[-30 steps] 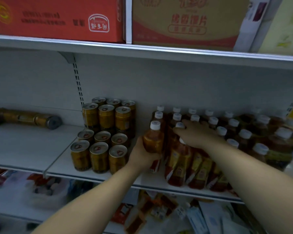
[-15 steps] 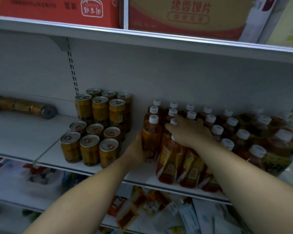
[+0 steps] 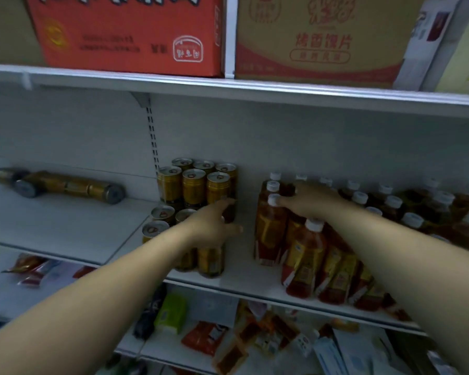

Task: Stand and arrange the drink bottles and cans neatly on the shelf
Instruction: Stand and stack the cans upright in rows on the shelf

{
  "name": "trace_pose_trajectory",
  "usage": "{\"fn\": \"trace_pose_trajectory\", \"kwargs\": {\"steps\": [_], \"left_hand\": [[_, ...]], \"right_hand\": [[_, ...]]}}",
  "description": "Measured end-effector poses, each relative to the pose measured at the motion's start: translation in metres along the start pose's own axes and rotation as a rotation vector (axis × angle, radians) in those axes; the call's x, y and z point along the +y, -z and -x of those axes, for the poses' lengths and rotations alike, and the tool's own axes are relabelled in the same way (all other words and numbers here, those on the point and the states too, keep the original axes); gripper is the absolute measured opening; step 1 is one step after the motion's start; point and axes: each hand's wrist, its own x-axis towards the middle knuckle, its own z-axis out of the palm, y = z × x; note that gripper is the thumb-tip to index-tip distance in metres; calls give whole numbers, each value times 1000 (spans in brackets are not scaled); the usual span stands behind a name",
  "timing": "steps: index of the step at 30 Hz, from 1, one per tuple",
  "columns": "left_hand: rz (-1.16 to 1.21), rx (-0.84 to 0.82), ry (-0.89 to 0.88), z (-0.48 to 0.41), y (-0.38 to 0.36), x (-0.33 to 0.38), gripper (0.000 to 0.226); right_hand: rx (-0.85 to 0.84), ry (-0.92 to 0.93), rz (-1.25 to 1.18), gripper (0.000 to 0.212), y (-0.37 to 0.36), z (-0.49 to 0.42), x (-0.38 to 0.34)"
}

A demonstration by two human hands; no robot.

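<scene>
White metal shelving fills the dim, slightly blurred view; the middle shelf (image 3: 238,286) carries the drinks. The left hand (image 3: 214,226) reaches over the cans (image 3: 194,189) with fingers straight and thumb spread toward three o'clock, gripping nothing; its fingertips are at the side of the right-most stacked can, and whether the palm rests on the cans beneath it I cannot tell. The right hand (image 3: 312,204) lies flat over the white caps of the bottles (image 3: 271,231), fingers stretched toward nine o'clock and holding nothing; one fingertip is at the cap of the left-most bottle in the near row. A bare strip of shelf between the two hands keeps cans apart from bottles. The cans stand upright in two tiers, gold with silver tops, the raised tier at the back; the amber bottles stand in rows running off toward three o'clock; the front bottles (image 3: 306,263), under the right wrist, are tilted rather than upright. At nine o'clock of the cans, on the next shelf section, the lying cans (image 3: 71,186) rest on their sides, end to end. At twelve o'clock the upper shelf (image 3: 255,90) bears a red carton (image 3: 127,36) beside a tan carton (image 3: 317,39); at six o'clock the lower shelf (image 3: 157,345) holds mixed packets (image 3: 209,338), among them a green packet (image 3: 171,312).
</scene>
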Motion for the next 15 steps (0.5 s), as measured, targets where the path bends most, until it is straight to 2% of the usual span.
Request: {"fn": "trace_pose_trajectory", "kwargs": {"steps": [2, 6, 10, 15], "left_hand": [[-57, 17, -18, 18, 27, -16, 63], [-155, 65, -3, 52, 79, -67, 65], [-252, 98, 94, 86, 130, -135, 73], [-271, 117, 218, 126, 190, -219, 74]], "right_hand": [[69, 73, 7, 67, -2, -4, -34], [64, 220, 1, 74, -19, -8, -125], [31, 379, -24, 44, -49, -15, -221], [-39, 391, -12, 73, -86, -26, -328]]}}
